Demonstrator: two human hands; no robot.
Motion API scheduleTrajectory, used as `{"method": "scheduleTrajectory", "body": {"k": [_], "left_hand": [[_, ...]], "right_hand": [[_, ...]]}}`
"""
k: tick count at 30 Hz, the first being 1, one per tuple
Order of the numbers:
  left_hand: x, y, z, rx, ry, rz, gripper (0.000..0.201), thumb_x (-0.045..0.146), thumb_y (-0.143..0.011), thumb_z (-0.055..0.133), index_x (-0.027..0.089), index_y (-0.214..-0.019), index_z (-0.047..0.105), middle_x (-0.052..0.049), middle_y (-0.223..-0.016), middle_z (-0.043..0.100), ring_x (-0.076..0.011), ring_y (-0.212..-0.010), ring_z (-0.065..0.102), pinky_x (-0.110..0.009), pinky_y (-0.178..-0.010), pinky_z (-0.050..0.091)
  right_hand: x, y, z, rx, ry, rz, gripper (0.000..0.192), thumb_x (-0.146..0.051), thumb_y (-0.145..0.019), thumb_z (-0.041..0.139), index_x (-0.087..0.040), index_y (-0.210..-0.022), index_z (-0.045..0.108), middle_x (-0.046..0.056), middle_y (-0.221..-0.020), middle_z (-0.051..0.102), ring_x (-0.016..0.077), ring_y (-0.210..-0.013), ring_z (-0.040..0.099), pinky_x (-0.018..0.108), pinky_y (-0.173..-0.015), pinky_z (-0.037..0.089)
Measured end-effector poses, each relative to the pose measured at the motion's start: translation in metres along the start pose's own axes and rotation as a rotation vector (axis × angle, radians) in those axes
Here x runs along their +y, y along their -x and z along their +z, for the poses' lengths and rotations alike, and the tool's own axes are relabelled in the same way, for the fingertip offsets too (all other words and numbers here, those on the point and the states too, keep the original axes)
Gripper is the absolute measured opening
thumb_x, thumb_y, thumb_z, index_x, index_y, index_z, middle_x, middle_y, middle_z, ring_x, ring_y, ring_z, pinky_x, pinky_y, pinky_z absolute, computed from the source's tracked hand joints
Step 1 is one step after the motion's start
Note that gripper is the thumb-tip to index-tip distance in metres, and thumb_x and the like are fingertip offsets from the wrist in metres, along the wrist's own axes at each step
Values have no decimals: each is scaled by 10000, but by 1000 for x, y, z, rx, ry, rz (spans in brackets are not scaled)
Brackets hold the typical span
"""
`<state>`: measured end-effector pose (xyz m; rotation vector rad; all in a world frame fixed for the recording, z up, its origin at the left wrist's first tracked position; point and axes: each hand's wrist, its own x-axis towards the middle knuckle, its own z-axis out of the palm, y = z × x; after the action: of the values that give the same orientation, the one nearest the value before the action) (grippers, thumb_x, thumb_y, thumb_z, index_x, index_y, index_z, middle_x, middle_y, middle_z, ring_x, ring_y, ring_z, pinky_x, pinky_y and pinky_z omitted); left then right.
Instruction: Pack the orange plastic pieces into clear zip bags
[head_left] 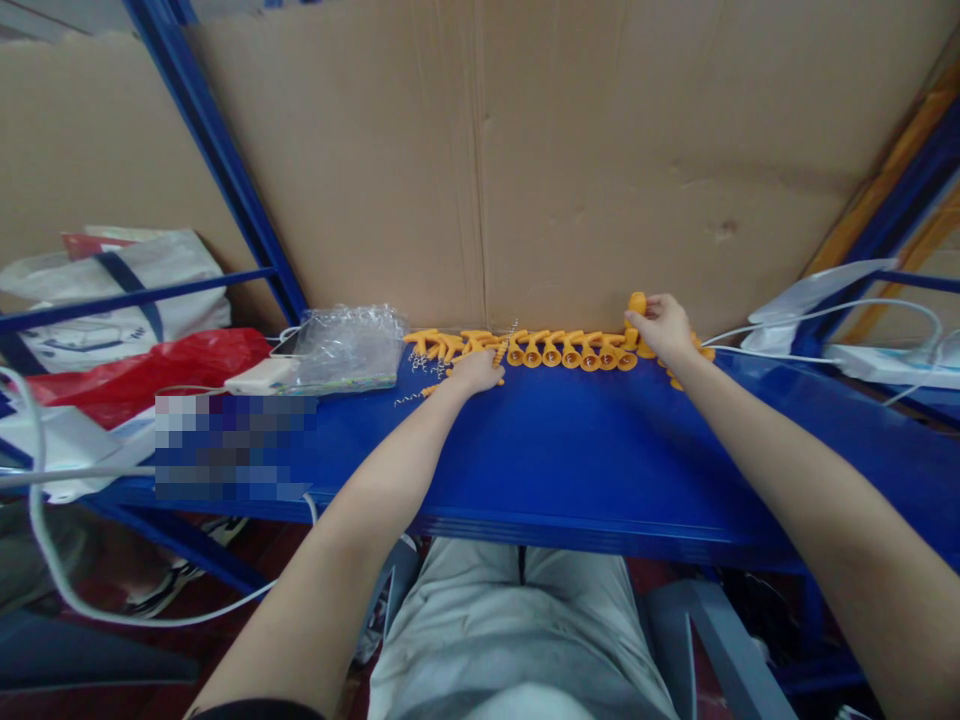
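My left hand (477, 372) is closed on a slim orange piece with a thin spiral metal wire (513, 328) rising from its upper end. Around that hand lie several branched orange pieces (448, 345), some with coiled wires sticking out. With thumb and fingers, my right hand (664, 322) pinches an orange plastic piece with a rounded top (637, 302), held upright. Between the hands, a row of orange cone-ended pieces (571, 357) lies along the back of the blue table, their hollow ends facing me. More orange pieces (676, 382) lie partly hidden under my right wrist.
Cardboard (570, 160) stands behind the blue table (570, 450). To the left are a clear plastic bag (349, 340), a white adapter (262, 377) and a red bag (161, 372). White cables (787, 352) run at the right.
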<state>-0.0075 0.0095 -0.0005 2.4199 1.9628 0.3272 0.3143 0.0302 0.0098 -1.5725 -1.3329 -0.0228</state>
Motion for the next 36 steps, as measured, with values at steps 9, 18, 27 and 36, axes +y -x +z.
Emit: {"method": "scheduleTrajectory", "body": {"k": [9, 18, 27, 36], "left_hand": [[0, -1, 1, 30, 25, 46, 359, 350, -1001, 388, 183, -1231, 607, -126, -1255, 680, -264, -1176, 630, -344, -969, 486], [5, 1, 0, 143, 51, 135, 366, 399, -988, 450, 213, -1259, 610, -87, -1144, 723, -229, -1109, 655, -315, -941, 493], [8, 5, 0, 177, 95, 189, 326, 367, -951, 519, 227, -1202, 674, -67, -1115, 724, -226, -1078, 656, -314, -946, 498], [9, 6, -1, 162, 81, 217, 321, 353, -940, 528, 203, -1182, 677, -90, -1137, 718, -245, -1096, 647, -337, -963, 495]], "right_hand": [[-13, 37, -7, -141, 80, -85, 346, -332, -804, 627, -163, -1103, 659, 115, -1066, 722, 253, -918, 681, 378, -836, 538], [-20, 47, 8, -454, -151, -238, 412, -242, -776, 679, -162, -1176, 620, 100, -1070, 723, 240, -928, 703, 432, -841, 587], [-33, 59, 6, -480, -93, -316, 400, -265, -781, 703, -151, -1159, 642, 112, -1052, 732, 249, -909, 710, 433, -848, 583], [-33, 61, 7, -497, -100, -298, 414, -256, -783, 697, -137, -1173, 629, 108, -982, 737, 234, -829, 708, 398, -785, 588]]}}
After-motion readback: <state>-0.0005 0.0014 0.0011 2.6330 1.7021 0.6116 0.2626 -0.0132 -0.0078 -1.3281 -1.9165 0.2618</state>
